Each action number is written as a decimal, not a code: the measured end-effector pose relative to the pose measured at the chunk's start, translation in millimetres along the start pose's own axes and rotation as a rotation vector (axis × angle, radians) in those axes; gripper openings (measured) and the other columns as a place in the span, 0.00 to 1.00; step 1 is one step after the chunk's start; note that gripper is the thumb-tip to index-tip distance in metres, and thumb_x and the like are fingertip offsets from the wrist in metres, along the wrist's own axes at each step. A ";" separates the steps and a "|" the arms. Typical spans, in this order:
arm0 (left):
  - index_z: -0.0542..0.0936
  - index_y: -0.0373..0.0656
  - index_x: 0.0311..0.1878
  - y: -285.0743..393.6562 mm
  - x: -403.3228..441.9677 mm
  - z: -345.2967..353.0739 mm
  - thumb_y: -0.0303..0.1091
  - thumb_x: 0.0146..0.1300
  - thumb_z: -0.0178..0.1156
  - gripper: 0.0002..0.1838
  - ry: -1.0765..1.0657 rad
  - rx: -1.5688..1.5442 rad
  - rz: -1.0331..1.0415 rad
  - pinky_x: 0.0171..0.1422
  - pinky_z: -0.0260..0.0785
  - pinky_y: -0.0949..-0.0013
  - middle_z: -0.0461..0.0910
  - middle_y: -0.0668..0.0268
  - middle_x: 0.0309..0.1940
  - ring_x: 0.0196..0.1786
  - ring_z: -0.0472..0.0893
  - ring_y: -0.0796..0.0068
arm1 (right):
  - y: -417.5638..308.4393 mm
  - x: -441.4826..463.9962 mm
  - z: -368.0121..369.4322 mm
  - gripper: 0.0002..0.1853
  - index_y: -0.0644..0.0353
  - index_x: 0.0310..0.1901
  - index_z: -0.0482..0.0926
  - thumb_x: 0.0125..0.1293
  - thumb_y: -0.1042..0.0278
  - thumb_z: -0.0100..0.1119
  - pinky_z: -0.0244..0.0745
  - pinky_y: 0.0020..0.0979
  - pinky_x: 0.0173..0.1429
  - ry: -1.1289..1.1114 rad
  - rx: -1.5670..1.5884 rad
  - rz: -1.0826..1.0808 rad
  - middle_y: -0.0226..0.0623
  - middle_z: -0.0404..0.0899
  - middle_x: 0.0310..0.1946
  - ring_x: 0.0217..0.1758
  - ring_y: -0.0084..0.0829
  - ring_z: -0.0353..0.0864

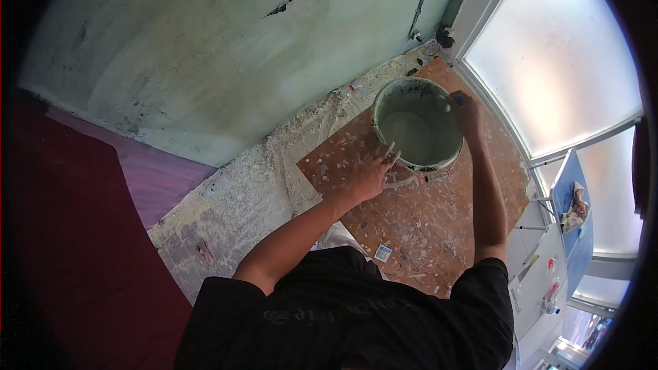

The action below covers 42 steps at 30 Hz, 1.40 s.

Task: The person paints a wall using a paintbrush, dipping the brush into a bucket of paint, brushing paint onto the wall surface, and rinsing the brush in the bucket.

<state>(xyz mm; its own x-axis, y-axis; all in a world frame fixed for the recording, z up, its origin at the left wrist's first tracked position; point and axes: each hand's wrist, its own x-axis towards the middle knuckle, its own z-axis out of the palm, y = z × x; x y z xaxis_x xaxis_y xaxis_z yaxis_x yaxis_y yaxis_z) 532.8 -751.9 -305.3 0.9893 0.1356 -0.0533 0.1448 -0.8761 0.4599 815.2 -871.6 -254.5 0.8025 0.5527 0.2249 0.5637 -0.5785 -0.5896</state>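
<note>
Nearest us was a black shirt; past it lay a flat brown board, rough with pale flecks. The left hand touched the near-left rim of the round bucket – we could not tell whether it gripped. The bucket stood between both hands, holding smooth grey-green liquid. The right hand curled at the right rim – its grasp, we could not confirm. Farther, we noted a scuffed, pale-green wall.
</note>
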 end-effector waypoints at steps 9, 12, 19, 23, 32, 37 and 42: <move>0.51 0.52 0.73 -0.7 1.4 0.5 0.33 0.59 0.57 0.39 -0.023 0.037 -0.012 0.70 0.40 0.32 0.45 0.61 0.74 0.74 0.47 0.53 | -23.8 -17.6 -59.9 0.08 0.59 0.38 0.82 0.59 0.66 0.58 0.74 0.40 0.41 -0.104 -0.054 -0.048 0.45 0.81 0.31 0.36 0.46 0.81; 0.51 0.52 0.73 1.7 -1.5 -3.0 0.33 0.59 0.57 0.40 -0.016 0.039 -0.006 0.71 0.38 0.33 0.47 0.61 0.73 0.74 0.48 0.51 | -6.7 -17.4 -71.6 0.07 0.61 0.38 0.82 0.57 0.75 0.59 0.73 0.40 0.40 -0.237 -0.057 -0.294 0.44 0.80 0.32 0.35 0.46 0.79; 0.51 0.52 0.72 1.6 -1.4 -0.5 0.33 0.58 0.57 0.40 0.035 0.086 0.015 0.72 0.39 0.36 0.48 0.62 0.73 0.72 0.55 0.55 | -12.2 -42.6 -120.2 0.11 0.63 0.40 0.81 0.53 0.80 0.61 0.71 0.38 0.37 -0.539 -0.174 -0.334 0.43 0.78 0.31 0.33 0.42 0.78; 0.52 0.52 0.72 -0.2 -0.6 1.7 0.33 0.58 0.57 0.39 0.016 0.011 -0.011 0.71 0.46 0.39 0.47 0.63 0.73 0.72 0.55 0.58 | -27.0 -52.6 -141.0 0.14 0.66 0.41 0.82 0.53 0.87 0.58 0.78 0.29 0.37 -0.545 -0.258 -0.381 0.42 0.80 0.32 0.31 0.31 0.81; 0.55 0.50 0.71 0.7 -1.9 3.0 0.34 0.59 0.57 0.37 0.054 0.041 0.012 0.68 0.52 0.39 0.47 0.62 0.74 0.73 0.54 0.58 | -27.2 -57.5 -120.6 0.10 0.61 0.45 0.81 0.63 0.73 0.56 0.69 0.22 0.25 -0.236 -0.012 -0.199 0.33 0.80 0.26 0.20 0.19 0.73; 0.57 0.49 0.71 -0.9 -3.8 4.6 0.34 0.59 0.56 0.36 0.091 0.133 0.045 0.69 0.49 0.38 0.48 0.62 0.73 0.73 0.54 0.58 | -13.8 -39.1 -85.3 0.09 0.62 0.43 0.82 0.65 0.71 0.54 0.68 0.23 0.22 -0.225 0.082 -0.057 0.31 0.77 0.21 0.18 0.18 0.72; 0.58 0.48 0.70 -1.7 -1.7 5.6 0.34 0.59 0.56 0.34 0.103 0.143 0.044 0.70 0.47 0.37 0.52 0.60 0.72 0.73 0.53 0.59 | -25.1 -26.1 -87.9 0.08 0.62 0.36 0.82 0.63 0.67 0.56 0.71 0.30 0.25 -0.542 -0.188 -0.062 0.39 0.78 0.20 0.21 0.24 0.76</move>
<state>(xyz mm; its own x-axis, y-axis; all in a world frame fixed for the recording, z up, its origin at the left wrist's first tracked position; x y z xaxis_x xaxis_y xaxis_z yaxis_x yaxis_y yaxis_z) 530.9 -753.2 -310.9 0.9890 0.1361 0.0586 0.1096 -0.9382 0.3282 797.4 -924.2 -177.4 0.5798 0.7886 -0.2047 0.6711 -0.6048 -0.4288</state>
